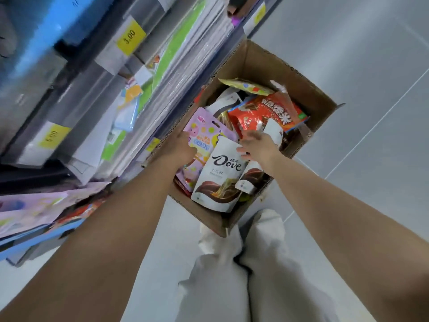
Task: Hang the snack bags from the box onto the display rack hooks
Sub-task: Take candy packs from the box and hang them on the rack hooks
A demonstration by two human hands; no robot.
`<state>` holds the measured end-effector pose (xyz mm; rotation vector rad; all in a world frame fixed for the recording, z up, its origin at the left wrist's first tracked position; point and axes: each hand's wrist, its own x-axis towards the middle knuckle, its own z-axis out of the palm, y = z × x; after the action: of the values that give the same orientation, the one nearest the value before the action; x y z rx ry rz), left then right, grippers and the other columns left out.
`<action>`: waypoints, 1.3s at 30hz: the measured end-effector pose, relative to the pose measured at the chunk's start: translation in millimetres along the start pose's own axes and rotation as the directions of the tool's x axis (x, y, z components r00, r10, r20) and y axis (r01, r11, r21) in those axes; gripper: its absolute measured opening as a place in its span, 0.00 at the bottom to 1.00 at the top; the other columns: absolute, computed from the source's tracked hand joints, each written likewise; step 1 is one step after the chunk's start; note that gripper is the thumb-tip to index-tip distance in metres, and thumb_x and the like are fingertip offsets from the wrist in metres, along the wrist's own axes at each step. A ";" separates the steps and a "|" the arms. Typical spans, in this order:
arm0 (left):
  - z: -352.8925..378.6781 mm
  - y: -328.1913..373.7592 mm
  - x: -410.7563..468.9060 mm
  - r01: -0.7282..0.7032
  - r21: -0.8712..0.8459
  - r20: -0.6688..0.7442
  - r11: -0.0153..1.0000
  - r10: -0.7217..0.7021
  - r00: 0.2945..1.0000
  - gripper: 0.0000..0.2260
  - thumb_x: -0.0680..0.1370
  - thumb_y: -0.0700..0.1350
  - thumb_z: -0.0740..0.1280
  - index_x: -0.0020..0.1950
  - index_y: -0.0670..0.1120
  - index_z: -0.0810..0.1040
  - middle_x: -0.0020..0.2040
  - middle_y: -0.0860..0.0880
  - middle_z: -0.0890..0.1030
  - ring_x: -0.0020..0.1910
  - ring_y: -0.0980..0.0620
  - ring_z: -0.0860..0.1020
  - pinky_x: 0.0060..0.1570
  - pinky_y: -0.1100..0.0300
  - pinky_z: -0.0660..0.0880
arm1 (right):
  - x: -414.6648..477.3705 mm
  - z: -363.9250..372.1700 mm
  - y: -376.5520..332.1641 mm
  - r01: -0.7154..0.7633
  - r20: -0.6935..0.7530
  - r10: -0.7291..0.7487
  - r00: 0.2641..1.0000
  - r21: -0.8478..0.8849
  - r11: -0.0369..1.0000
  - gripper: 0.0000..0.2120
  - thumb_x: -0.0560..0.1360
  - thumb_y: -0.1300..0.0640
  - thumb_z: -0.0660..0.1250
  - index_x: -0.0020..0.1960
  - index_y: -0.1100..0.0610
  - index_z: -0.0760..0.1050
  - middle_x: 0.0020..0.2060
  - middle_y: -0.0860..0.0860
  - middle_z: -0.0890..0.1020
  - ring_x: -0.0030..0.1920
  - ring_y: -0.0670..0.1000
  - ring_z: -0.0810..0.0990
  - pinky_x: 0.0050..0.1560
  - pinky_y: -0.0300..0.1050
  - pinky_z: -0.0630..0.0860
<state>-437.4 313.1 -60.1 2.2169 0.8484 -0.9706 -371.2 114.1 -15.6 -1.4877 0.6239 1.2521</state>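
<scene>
Your open cardboard box (260, 63) sits centre-right of the frame, crammed with jumbled snack bags. A white-and-brown Dove pouch (220, 173) leans over its lower edge. A lilac bag (202, 133) lies just left of it, a red-orange bag (271, 112) above, and a yellow dotted bag (246, 86) topmost.

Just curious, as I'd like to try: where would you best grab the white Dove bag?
Probably its flat top edge, pinched from above: the Dove bag lies on top of the pile in the box, that edge free beside the right hand.
</scene>
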 end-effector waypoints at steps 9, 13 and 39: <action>32.6 -19.7 34.1 0.011 -0.155 0.013 0.988 -0.009 1.000 0.40 0.71 0.45 0.73 0.76 0.48 0.53 0.74 0.46 0.62 0.72 0.45 0.63 0.69 0.49 0.64 | 67.1 34.0 4.9 -0.029 -0.043 0.026 0.999 -0.073 0.997 0.24 0.79 0.62 0.60 0.73 0.60 0.57 0.42 0.60 0.79 0.31 0.52 0.79 0.39 0.47 0.79; 27.0 -27.1 24.4 0.044 -0.172 0.009 0.984 -0.043 0.999 0.44 0.70 0.43 0.74 0.78 0.47 0.49 0.76 0.46 0.57 0.74 0.44 0.58 0.72 0.47 0.59 | 58.6 36.9 12.5 -0.007 -0.058 -0.001 0.998 -0.150 0.989 0.09 0.80 0.57 0.60 0.59 0.53 0.70 0.35 0.52 0.79 0.21 0.45 0.79 0.20 0.34 0.62; -63.5 41.7 -58.5 -0.363 -0.448 -0.080 0.817 0.367 0.927 0.05 0.75 0.45 0.70 0.49 0.53 0.80 0.48 0.53 0.82 0.49 0.53 0.78 0.48 0.59 0.74 | -35.8 1.5 -50.6 0.319 -0.045 -0.316 0.948 0.117 0.941 0.07 0.76 0.58 0.67 0.39 0.56 0.76 0.23 0.49 0.78 0.21 0.46 0.77 0.22 0.33 0.68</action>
<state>-411.5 312.5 32.3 1.8627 0.5409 -0.5268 -339.1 123.7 36.6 -1.4373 0.4465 0.9304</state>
